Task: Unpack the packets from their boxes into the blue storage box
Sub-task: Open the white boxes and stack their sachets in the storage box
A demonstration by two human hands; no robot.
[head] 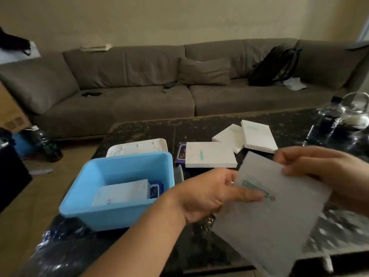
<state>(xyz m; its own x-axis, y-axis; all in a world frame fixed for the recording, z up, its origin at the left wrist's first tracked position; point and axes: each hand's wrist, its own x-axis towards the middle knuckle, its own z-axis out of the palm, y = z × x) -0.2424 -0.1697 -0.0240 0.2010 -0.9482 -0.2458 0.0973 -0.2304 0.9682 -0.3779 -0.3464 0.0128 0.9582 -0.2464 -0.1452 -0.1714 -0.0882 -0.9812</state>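
Above the dark table [199, 124], I hold a white box [273, 212] tilted, my left hand [211, 196] pinching its left edge, my right hand [327, 168] gripping its top corner; the blue storage box [111, 208], holding packets [121, 193], sits just left.

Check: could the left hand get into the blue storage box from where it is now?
Probably yes. The blue storage box sits open-topped just beside the left hand, with nothing between them. But that hand now holds the white box together with the right hand.
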